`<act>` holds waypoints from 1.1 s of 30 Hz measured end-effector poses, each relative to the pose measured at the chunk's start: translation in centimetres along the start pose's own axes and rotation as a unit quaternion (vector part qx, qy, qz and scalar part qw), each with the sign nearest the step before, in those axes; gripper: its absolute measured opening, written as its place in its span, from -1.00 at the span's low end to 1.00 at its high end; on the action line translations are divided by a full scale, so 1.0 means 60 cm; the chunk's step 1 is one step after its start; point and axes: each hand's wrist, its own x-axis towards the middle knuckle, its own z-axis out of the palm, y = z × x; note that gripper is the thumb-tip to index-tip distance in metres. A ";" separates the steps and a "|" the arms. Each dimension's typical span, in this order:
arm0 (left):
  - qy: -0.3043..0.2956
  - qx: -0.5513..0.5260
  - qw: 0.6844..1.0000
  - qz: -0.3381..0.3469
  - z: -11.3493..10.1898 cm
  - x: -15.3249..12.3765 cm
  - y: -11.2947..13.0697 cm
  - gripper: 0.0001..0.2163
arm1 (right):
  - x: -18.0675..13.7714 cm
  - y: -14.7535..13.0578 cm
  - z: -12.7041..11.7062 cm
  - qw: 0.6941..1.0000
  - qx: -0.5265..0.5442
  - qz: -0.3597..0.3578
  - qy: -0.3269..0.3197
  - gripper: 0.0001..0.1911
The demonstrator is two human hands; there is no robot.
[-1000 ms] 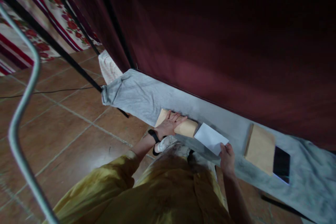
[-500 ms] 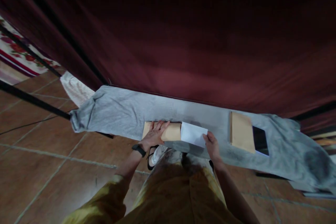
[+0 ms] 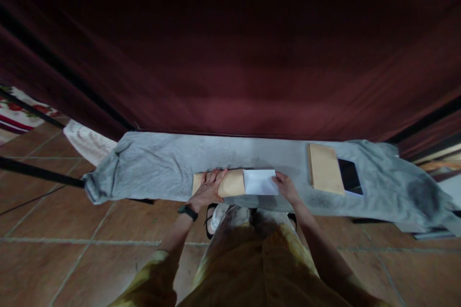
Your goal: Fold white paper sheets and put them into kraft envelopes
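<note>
My left hand (image 3: pixel 209 187) lies flat, fingers spread, on the left half of a brown envelope (image 3: pixel 232 183) that rests on a grey cloth-covered board (image 3: pixel 154 163). A folded white sheet of paper (image 3: pixel 260 182) lies at the envelope's right end, partly overlapping its mouth. My right hand (image 3: pixel 286 187) pinches the sheet's right edge. A black band sits on my left wrist.
A stack of brown envelopes (image 3: pixel 324 169) lies further right on the cloth, with a dark phone (image 3: pixel 350 177) beside it. A dark red curtain (image 3: pixel 230 57) hangs right behind the board. Tiled floor (image 3: pixel 72 249) spreads to the left, crossed by black poles.
The view has swung to face the board squarely. My right hand has moved the white sheet left until it meets the envelope's right end. My left hand stayed on the envelope.
</note>
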 end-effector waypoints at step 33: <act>-0.004 -0.017 0.997 0.080 0.002 0.072 0.095 0.10 | -0.020 -0.007 0.106 0.996 -0.059 0.030 0.066 -0.82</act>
